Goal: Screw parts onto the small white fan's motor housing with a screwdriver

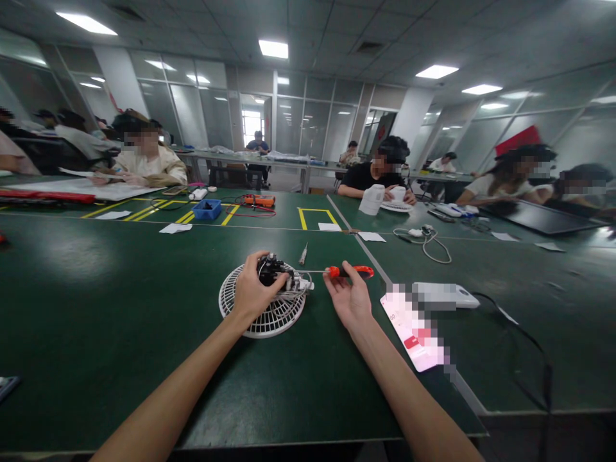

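A round white fan grille (274, 321) lies flat on the green table. Above it sits a black fan motor (270, 268) with white wires trailing to its right. My left hand (254, 292) is wrapped round the motor, thumb on its right side. In my right hand (352, 296) is a screwdriver (351, 272) with a red and black handle, pinched between thumb and fingers. Its shaft points left, level with the motor; whether the tip touches a screw is too small to tell. Just behind lies a small clear tube-like item (303, 254).
To the right are a phone with a lit screen (416, 340) and a white device (447, 295) with a black cable. Farther back stand a blue bin (206, 210) and an orange meter (260, 201). Across the table, a person in black (368, 179) handles white parts.
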The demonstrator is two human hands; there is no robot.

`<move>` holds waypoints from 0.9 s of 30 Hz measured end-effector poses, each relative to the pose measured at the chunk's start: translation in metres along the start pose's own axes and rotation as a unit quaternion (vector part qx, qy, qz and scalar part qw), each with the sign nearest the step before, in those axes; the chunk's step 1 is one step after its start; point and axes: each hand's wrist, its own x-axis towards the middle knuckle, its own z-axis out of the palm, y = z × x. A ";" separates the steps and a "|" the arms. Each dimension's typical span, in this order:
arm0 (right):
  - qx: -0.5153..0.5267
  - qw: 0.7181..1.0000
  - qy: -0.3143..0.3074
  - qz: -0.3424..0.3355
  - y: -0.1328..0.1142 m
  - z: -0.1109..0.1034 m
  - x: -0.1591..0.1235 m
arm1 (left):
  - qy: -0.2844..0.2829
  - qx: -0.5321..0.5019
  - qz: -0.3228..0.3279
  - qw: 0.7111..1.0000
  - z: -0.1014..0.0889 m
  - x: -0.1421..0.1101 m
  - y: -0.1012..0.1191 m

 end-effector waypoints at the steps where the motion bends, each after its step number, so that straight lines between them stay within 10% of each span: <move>1: -0.011 1.000 0.005 0.000 0.001 -0.001 0.000 | 0.001 0.000 -0.002 1.000 0.000 0.000 0.000; 27: -0.028 0.999 -0.010 0.017 -0.004 0.000 0.003 | 0.010 0.008 0.029 1.000 -0.001 0.000 0.001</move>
